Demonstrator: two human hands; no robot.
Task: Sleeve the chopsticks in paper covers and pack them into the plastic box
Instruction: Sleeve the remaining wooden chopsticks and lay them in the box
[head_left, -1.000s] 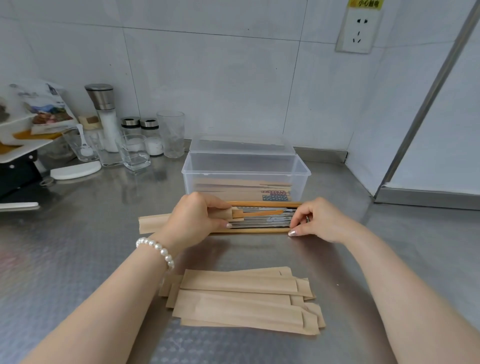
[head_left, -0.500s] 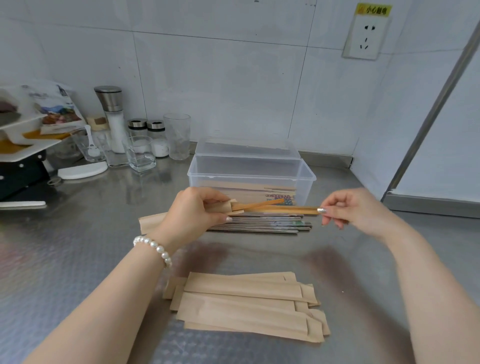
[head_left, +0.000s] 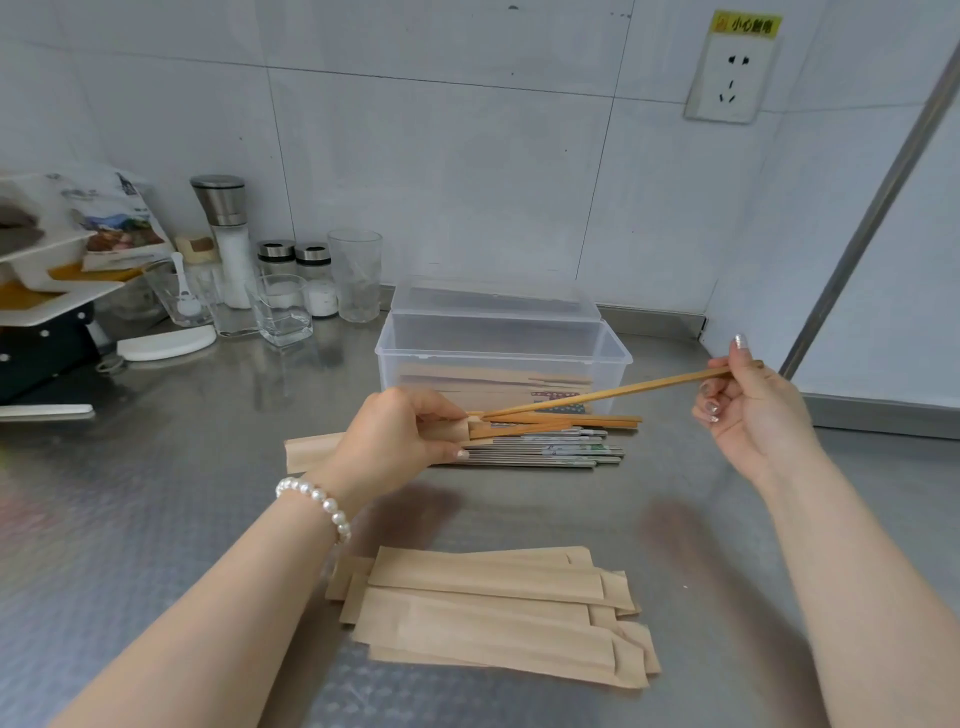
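Left hand (head_left: 397, 434) grasps the paper cover (head_left: 311, 451); right hand (head_left: 753, 410) pinches a wooden chopstick (head_left: 613, 392) angled toward the cover's mouth.

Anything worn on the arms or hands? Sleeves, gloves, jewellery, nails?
No gloves, and no sleeves in view on either forearm. The left hand has a bracelet of white pearl-like beads at the wrist. The right hand wears no bracelet; its nails are long with a silvery glitter finish. No rings can be made out.

— The paper covers (head_left: 488, 613) are plain kraft brown; the lifted chopstick (head_left: 613, 391) is honey-coloured wood.
— And the metal chopsticks (head_left: 540, 453)?
— Silver, with green-and-white patterned ends. The bracelet (head_left: 317, 504) is pearl white.
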